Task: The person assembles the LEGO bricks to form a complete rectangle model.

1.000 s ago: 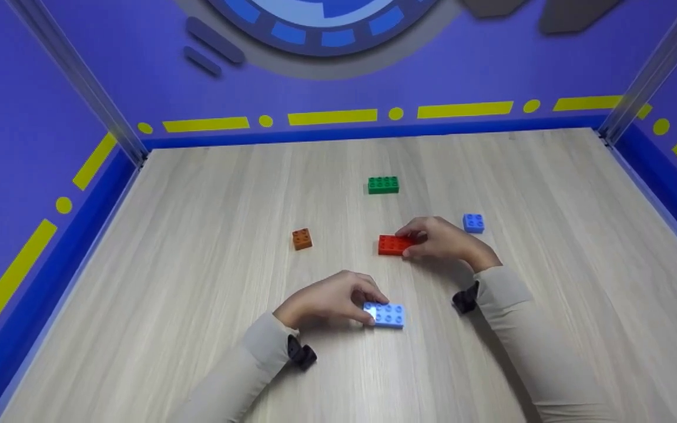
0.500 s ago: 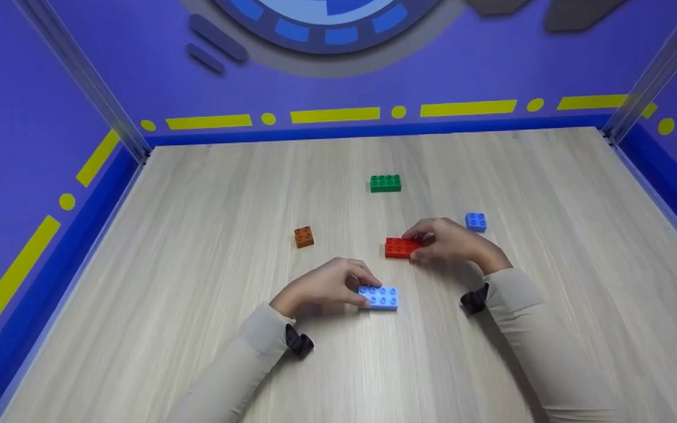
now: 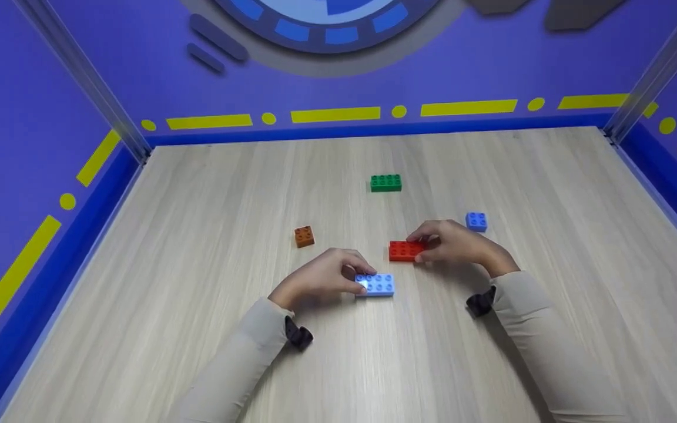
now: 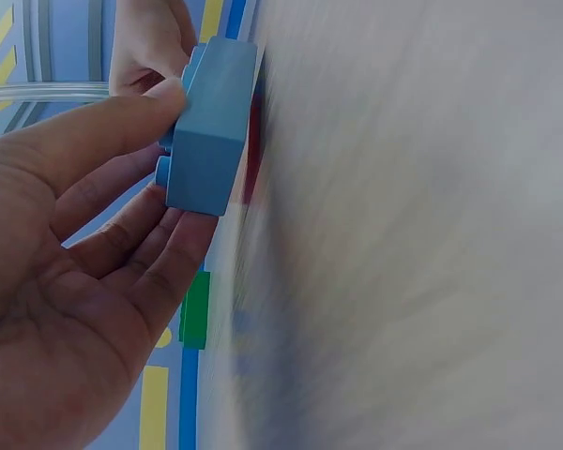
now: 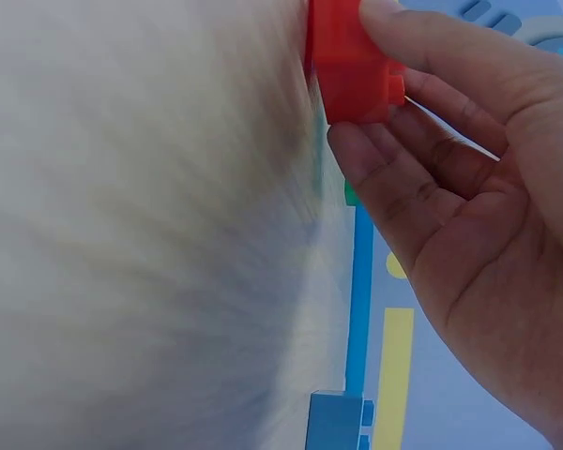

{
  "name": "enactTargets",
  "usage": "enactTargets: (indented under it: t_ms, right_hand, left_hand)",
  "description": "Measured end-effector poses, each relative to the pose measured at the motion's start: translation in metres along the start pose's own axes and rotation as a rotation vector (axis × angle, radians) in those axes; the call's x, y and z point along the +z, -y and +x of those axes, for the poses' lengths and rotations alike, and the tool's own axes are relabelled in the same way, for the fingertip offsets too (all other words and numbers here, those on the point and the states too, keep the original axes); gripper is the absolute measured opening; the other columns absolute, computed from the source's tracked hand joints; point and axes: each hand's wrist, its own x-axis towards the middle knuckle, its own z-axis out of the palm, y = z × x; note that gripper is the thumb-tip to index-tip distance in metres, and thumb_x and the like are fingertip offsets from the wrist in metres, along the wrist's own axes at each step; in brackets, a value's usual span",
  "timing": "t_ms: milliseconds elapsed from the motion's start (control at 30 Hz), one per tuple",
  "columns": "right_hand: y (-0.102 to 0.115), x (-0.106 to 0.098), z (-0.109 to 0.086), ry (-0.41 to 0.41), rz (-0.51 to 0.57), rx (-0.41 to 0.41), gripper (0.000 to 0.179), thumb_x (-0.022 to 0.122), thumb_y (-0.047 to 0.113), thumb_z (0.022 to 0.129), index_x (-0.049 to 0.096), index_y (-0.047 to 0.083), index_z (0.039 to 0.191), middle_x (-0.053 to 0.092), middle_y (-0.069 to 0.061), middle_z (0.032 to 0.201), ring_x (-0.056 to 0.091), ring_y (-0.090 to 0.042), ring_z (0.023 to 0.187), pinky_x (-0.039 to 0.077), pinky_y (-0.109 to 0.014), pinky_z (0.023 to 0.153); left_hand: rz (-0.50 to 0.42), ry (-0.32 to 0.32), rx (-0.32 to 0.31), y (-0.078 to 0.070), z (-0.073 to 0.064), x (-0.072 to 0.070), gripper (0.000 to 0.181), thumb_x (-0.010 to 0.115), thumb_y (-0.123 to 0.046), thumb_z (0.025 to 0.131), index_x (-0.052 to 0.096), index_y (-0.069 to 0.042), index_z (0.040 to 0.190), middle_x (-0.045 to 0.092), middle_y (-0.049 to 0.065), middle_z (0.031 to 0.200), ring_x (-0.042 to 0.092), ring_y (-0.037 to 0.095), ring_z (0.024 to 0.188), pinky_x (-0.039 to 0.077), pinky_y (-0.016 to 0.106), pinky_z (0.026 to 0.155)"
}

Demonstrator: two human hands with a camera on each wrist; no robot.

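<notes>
My left hand [image 3: 321,275] pinches the left end of a light blue eight-stud toy brick [image 3: 381,285], thumb on the near side and fingers on the far side. In the left wrist view the light blue brick [image 4: 211,131] shows its smooth end, studs turned toward the palm. Farther right, my right hand [image 3: 451,242] grips the right end of a red toy brick [image 3: 402,251] between thumb and fingers. The red brick [image 5: 352,66] shows at the top of the right wrist view. The red brick lies a little beyond and right of the light blue one, with a gap between.
A green brick [image 3: 385,183] sits toward the back of the wooden table [image 3: 209,194]. An orange-brown four-stud brick [image 3: 304,237] is to the left, and a small blue four-stud brick [image 3: 476,221] lies just beyond my right hand. Purple-blue panels [image 3: 338,88] wall the table in.
The left hand has carried the light blue brick away from me and slightly left. The right hand has shifted the red brick a little right and toward me.
</notes>
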Motion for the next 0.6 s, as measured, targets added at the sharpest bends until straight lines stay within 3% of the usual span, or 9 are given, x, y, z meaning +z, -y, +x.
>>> enactTargets:
  t_ms: [333,600]
  right_hand:
    - [-0.0013,0.0017,-0.0043,0.011,0.028,0.009,0.036,0.076,0.016,0.082,0.069,0.009,0.116,0.066,-0.007,0.114,0.059,-0.025,0.106,0.048,-0.047,0.096]
    - [-0.0042,0.0008,-0.0066,0.030,0.033,-0.013,0.036,0.076,0.018,0.082,0.069,0.009,0.116,0.066,-0.007,0.114,0.060,-0.025,0.107,0.047,-0.047,0.097]
  left_hand:
    - [0.012,-0.034,0.025,0.0027,0.0018,-0.0026,0.030,0.074,-0.011,0.083,0.072,-0.010,0.113,0.068,0.001,0.111,0.060,0.013,0.101,0.049,0.032,0.094]
    - [-0.010,-0.055,-0.002,0.0051,0.0041,-0.0038,0.029,0.074,-0.010,0.083,0.072,-0.010,0.112,0.068,-0.001,0.111,0.059,0.010,0.106,0.048,0.030,0.097]
